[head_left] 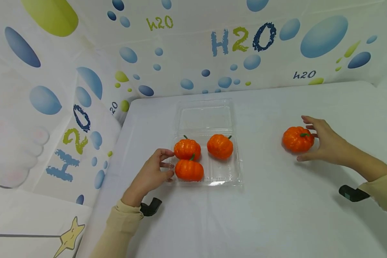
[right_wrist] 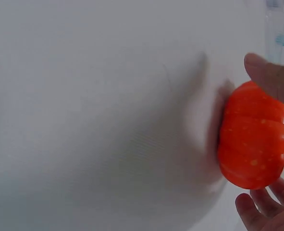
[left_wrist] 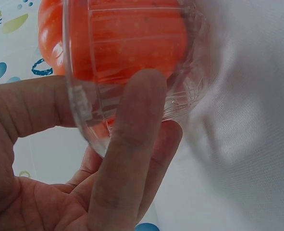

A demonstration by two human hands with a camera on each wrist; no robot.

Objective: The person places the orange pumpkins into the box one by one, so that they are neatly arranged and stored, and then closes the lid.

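Note:
A clear plastic clamshell container [head_left: 224, 175] lies with its lid folded back on the white table. Two orange toy pumpkins, a rear one [head_left: 187, 148] and a front one [head_left: 189, 170], sit in its left half; another pumpkin [head_left: 220, 147] is in the right half. My left hand [head_left: 151, 173] holds the container's left edge, its digits on both sides of the clear wall [left_wrist: 84, 101] in the left wrist view. Off to the right, a separate pumpkin [head_left: 297, 139] rests on the table. Around it my right hand [head_left: 330, 143] is spread, thumb and fingers on opposite sides; contact is unclear.
The container's lid [head_left: 204, 116] lies flat toward the back. Behind the table [head_left: 261, 215] hangs a white curtain [head_left: 187, 57] printed with blue and green drops, which also runs along the left side.

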